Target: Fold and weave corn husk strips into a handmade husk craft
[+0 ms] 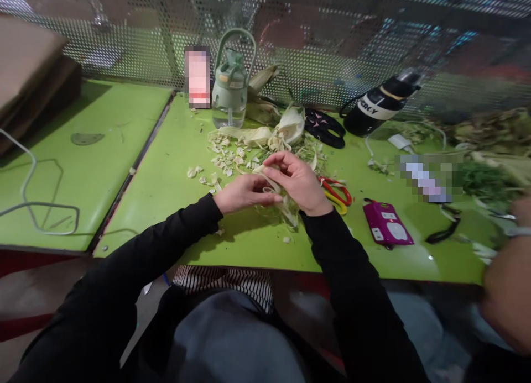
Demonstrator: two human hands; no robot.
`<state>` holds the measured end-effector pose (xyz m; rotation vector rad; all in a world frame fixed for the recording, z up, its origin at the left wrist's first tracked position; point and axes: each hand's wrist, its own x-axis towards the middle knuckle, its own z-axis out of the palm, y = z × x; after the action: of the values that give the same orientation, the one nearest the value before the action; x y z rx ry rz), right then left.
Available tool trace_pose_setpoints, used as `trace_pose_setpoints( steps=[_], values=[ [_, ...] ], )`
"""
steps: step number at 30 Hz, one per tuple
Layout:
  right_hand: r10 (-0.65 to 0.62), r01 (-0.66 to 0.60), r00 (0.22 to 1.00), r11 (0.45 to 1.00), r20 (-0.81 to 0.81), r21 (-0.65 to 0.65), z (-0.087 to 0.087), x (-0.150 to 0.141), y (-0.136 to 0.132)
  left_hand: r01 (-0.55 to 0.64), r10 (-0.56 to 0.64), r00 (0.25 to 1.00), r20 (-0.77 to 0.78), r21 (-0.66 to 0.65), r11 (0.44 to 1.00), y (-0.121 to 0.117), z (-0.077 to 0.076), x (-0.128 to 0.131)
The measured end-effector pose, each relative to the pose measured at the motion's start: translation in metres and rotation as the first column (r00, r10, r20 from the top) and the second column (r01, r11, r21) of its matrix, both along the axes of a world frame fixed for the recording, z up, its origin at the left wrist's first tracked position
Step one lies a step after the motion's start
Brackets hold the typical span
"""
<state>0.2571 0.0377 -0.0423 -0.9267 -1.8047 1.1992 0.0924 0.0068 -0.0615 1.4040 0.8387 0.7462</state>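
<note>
My left hand point(243, 192) and my right hand point(299, 181) meet over the green table point(166, 173), both gripping a pale strip of corn husk point(286, 209) that hangs down between them. The right fingers curl over the top of the strip; the left fingers pinch it from the side. Behind the hands lies a heap of husk pieces point(265, 137) and small cut scraps point(222, 156). Red and yellow scissors point(338, 195) lie just right of my right hand.
A green water bottle point(230, 87) and a phone point(197, 76) stand at the back by the perforated metal screen. A black bottle point(379, 104), black scissors point(326, 127), a magenta device point(386, 224) and more husks point(489, 131) lie right. Another person's arm point(508, 283) enters at right.
</note>
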Motion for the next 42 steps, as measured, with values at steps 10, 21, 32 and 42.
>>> trace_pose_setpoints(
  steps=[10,21,32,42],
  values=[
    [-0.187,0.238,0.897,0.968,0.400,-0.081,0.001,0.023,0.005,-0.139,0.165,0.952,0.257,-0.117,0.983,0.004,-0.013,0.003],
    [-0.225,0.043,0.924,0.865,-0.309,-0.501,-0.009,0.009,0.000,-0.126,0.148,0.965,0.218,-0.108,0.986,0.002,-0.017,0.007],
    [-0.216,0.101,0.924,0.933,-0.314,-0.345,-0.006,0.013,-0.002,-0.120,0.157,0.974,0.162,-0.218,0.968,-0.001,-0.008,0.005],
    [-0.133,0.136,0.990,0.989,-0.055,0.064,0.001,0.010,-0.012,-0.188,0.239,0.967,0.093,-0.378,0.907,0.000,-0.004,0.003]
  ],
)
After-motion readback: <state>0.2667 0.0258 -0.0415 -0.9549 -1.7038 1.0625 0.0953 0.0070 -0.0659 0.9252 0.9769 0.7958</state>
